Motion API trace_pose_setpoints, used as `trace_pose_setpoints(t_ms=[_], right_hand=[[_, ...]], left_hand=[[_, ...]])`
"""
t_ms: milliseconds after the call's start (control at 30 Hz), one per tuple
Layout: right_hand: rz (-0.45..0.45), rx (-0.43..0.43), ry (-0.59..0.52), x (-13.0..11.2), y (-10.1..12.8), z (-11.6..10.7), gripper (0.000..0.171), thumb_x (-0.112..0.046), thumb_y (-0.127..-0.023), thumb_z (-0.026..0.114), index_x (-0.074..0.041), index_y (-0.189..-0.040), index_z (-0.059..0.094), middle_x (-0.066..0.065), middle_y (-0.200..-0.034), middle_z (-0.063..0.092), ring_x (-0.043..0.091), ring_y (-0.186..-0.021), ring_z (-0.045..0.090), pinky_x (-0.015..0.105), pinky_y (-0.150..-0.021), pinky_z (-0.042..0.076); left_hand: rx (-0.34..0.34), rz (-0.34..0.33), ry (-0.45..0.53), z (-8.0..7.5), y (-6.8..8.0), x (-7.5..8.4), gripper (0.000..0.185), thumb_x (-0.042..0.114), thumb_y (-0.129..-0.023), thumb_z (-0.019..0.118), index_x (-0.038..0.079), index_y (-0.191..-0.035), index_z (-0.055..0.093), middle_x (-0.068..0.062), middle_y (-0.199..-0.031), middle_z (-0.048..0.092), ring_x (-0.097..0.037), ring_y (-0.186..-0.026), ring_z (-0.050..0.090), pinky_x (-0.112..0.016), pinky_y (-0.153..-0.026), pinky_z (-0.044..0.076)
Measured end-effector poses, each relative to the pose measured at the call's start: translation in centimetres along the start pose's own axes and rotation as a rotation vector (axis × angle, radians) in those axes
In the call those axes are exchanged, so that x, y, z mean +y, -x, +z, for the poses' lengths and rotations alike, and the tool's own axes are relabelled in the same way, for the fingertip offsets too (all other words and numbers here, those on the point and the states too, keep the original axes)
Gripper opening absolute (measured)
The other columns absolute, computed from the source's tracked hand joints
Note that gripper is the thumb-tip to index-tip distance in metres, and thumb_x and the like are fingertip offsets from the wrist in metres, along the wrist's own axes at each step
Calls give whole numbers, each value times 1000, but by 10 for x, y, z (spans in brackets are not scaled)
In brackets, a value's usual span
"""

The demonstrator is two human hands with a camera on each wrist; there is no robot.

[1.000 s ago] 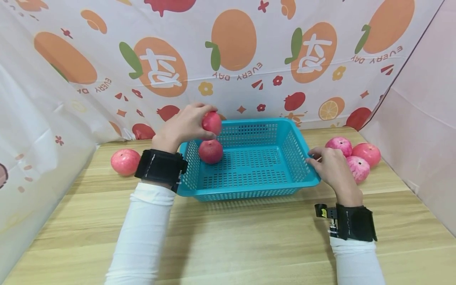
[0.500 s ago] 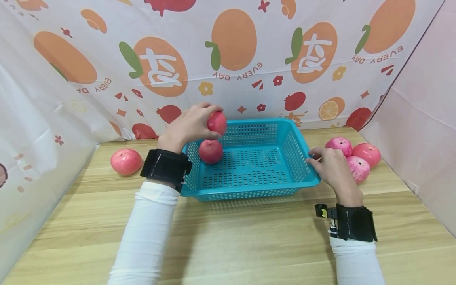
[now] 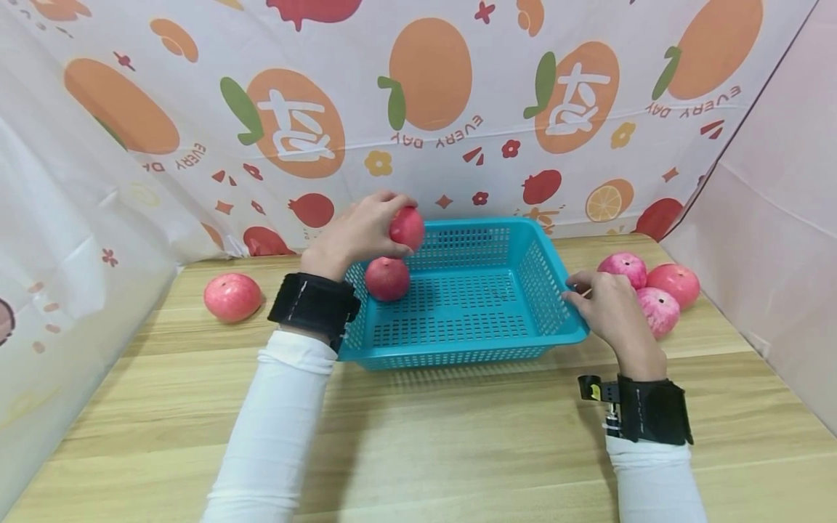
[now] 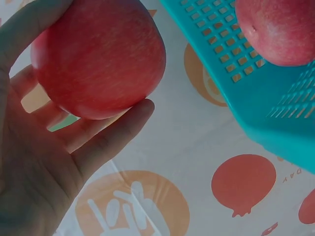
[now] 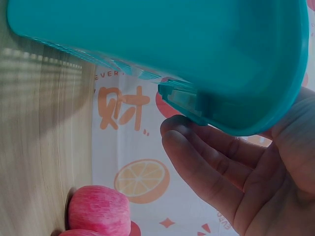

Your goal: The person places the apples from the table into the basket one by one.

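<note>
My left hand [image 3: 366,226] grips a red apple [image 3: 407,228] between thumb and fingers, over the back left part of a blue plastic basket [image 3: 458,354]. In the left wrist view the held apple [image 4: 101,59] is beside the basket's rim, fingers wrapped around its side. A second apple [image 3: 387,279] sits inside the basket at its left end. At the right end my right hand [image 3: 609,305] holds the basket's rim. In the right wrist view, that hand's curled fingers [image 5: 197,162] are under the basket's edge [image 5: 275,98].
One pink-red apple [image 3: 232,297] lies on the wooden table [image 3: 458,450] left of the basket. On the right, apples [image 3: 673,284] lie grouped close beside my right hand. A fruit-printed white curtain [image 3: 366,94] hangs behind, and a plain white sheet [image 3: 771,218] stands at the right.
My left hand has moved slightly to the right with the apple, farther over the basket. My right hand and the basket have stayed in place.
</note>
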State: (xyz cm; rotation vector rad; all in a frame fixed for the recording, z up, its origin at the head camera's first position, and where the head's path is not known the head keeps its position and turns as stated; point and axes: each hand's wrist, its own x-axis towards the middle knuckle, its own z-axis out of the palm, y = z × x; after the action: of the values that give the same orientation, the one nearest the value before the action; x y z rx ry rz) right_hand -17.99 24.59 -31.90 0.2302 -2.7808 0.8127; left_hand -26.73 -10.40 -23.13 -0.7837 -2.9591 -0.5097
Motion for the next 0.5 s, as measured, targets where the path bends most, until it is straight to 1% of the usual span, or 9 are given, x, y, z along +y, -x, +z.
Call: trace_pose_setpoints(t_ms=[333,500], right_hand=[[4,-4,-1,-1,0,0,32,-5,-93,73,14,-118,66,33,-106,68,45,-85,71,52,-74,60],[-2,-3,-2,-1,0,0,31,-4,-93,73,14,-118,66,33,-105,69,44,-84,71,51,-74,60]], left_hand=[[16,46,-5,6,-6,4,72,20,-85,84,8,-147,48,-19,-142,48,-37,-120,52,-53,-91,54],[10,42,-2,10,-7,5,71,21,-85,84,9,-146,50,-17,-140,48,-36,-120,51,-53,-91,53]])
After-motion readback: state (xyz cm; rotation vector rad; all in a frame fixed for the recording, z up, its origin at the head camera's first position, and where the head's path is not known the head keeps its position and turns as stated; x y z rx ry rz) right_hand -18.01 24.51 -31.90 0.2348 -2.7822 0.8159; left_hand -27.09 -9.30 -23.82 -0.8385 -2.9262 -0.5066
